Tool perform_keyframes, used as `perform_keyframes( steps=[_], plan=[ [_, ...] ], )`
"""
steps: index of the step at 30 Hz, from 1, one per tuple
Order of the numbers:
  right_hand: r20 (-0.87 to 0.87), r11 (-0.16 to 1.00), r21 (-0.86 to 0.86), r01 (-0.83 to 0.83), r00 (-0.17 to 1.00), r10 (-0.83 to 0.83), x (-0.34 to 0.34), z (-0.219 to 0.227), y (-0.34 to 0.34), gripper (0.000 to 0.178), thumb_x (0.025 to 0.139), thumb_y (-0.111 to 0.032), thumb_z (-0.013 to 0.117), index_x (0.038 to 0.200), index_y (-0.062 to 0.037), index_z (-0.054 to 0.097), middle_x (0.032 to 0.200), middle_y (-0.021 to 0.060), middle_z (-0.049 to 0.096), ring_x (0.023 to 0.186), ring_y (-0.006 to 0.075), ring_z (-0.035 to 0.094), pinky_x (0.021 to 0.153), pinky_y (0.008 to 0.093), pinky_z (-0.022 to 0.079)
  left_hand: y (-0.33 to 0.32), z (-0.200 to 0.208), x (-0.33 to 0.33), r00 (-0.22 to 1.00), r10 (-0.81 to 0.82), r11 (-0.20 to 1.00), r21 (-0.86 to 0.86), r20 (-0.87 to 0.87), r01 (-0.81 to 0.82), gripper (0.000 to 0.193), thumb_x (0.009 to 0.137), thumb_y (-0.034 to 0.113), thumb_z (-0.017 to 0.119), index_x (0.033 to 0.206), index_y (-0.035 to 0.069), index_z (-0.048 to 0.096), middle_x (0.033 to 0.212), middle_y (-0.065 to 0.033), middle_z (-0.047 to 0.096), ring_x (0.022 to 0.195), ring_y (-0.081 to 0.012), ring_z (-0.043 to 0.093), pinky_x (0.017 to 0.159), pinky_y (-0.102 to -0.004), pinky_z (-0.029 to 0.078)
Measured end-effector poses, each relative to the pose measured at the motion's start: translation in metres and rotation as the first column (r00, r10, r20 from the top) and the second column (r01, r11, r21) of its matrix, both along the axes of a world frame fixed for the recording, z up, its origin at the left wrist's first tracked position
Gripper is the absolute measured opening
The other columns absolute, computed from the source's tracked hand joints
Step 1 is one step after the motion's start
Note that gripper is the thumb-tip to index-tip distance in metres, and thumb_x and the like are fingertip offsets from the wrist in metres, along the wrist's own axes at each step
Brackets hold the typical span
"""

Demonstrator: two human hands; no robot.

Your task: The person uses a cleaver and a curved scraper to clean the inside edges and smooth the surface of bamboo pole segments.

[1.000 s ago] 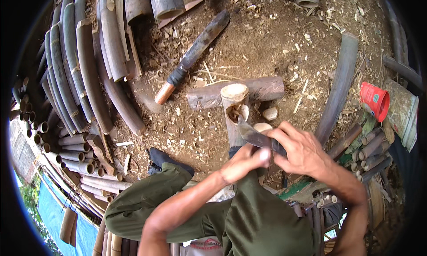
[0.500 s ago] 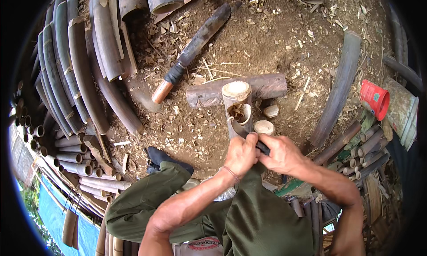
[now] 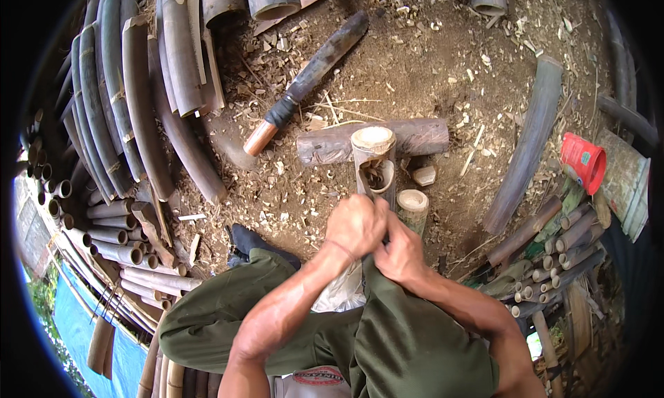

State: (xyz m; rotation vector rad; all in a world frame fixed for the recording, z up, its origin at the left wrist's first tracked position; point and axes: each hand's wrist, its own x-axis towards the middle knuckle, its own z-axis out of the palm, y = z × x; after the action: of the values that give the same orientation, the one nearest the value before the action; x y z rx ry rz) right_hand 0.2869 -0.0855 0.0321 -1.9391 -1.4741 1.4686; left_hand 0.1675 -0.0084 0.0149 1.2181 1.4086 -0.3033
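Note:
An upright bamboo piece [image 3: 374, 149] with a hole carved in its side stands on the dirt in front of my knees. Just below that hole my left hand [image 3: 356, 225] is closed in a fist over the piece's lower part. My right hand [image 3: 398, 254] is pressed against it from the right, fingers tucked under. The dark-bladed knife seen earlier is now almost wholly hidden beneath both hands. A short bamboo stub [image 3: 413, 206] stands right beside my right hand.
A log [image 3: 415, 136] lies behind the bamboo piece. A big chopper with a copper-coloured handle end [image 3: 308, 80] lies further back. Split bamboo staves [image 3: 138, 100] and tubes [image 3: 104, 225] pile up on the left, more tubes [image 3: 567, 242] and a red cup [image 3: 582, 159] on the right.
Both hands have drawn the knife down and toward my body. The blade was in plain view at the carved hole and has slipped under my hands. My right hand has moved left, close to the left.

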Motion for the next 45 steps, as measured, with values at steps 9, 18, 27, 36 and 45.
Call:
perform_keyframes(
  steps=[9, 18, 27, 36, 45],
  plan=[
    [0.49, 0.575, 0.128, -0.808, 0.556, 0.671, 0.081, 0.027, 0.121, 0.027, 0.077, -0.011, 0.069, 0.103, -0.0079, 0.062, 0.076, 0.007, 0.066, 0.065, 0.0246, 0.068, 0.055, 0.0352, 0.054, -0.01, 0.005, 0.052, 0.458, 0.853, 0.521, -0.45, 0.25, -0.725, 0.047, 0.102, 0.04, 0.042, 0.089, 0.001, 0.063, 0.058, -0.002, 0.054, 0.05, -0.0118, 0.047, 0.048, -0.0292, 0.036],
    [0.513, -0.1, -0.197, -0.975, -0.189, 0.838, 0.002, 0.048, 0.198, 0.007, 0.074, -0.017, 0.07, 0.072, -0.011, 0.074, 0.077, 0.0058, 0.074, 0.072, 0.0185, 0.072, 0.06, 0.0334, 0.053, -0.03, -0.008, 0.048, -0.439, 0.858, 0.141, -0.944, 0.266, -0.298, 0.06, 0.096, 0.062, 0.044, 0.127, 0.012, 0.054, 0.109, -0.0022, 0.063, 0.101, -0.017, 0.061, 0.084, -0.0315, 0.048],
    [-0.457, 0.942, -0.329, -0.07, 0.884, -0.094, 0.103, 0.017, 0.076, 0.047, 0.103, -0.041, 0.045, 0.097, 0.0, 0.067, 0.076, 0.0087, 0.07, 0.076, 0.0189, 0.067, 0.069, 0.0356, 0.052, -0.091, 0.023, 0.057, 0.753, 0.155, 0.963, 0.073, 0.64, -0.26, 0.088, 0.086, 0.048, 0.072, 0.141, -0.009, 0.033, 0.126, -0.0292, 0.053, 0.121, -0.0359, 0.053, 0.106, -0.0406, 0.04],
    [0.39, 0.593, 0.587, -0.552, 0.834, 0.39, 0.104, 0.075, 0.061, 0.043, 0.075, -0.014, 0.071, 0.114, 0.0013, 0.062, 0.086, 0.0097, 0.064, 0.084, 0.0228, 0.064, 0.092, 0.0427, 0.047, -0.015, 0.096, 0.019, 0.932, -0.001, 0.998, 0.059, 0.364, -0.022, 0.056, 0.074, 0.03, 0.067, 0.112, -0.008, 0.054, 0.085, -0.0282, 0.067, 0.078, -0.0444, 0.068, 0.073, -0.0474, 0.055],
    [-0.868, 0.801, 0.334, 0.498, 0.493, 0.055, 0.096, -0.012, 0.077, 0.028, 0.084, -0.001, 0.067, 0.107, -0.0012, 0.051, 0.081, 0.0075, 0.06, 0.069, 0.0147, 0.06, 0.061, 0.0346, 0.055, -0.012, 0.014, -0.041, 0.69, 0.571, 0.727, 0.115, 0.444, -0.676, 0.073, 0.089, 0.048, 0.068, 0.132, -0.006, 0.048, 0.12, -0.018, 0.062, 0.112, -0.0247, 0.06, 0.094, -0.0361, 0.05]
  ],
)
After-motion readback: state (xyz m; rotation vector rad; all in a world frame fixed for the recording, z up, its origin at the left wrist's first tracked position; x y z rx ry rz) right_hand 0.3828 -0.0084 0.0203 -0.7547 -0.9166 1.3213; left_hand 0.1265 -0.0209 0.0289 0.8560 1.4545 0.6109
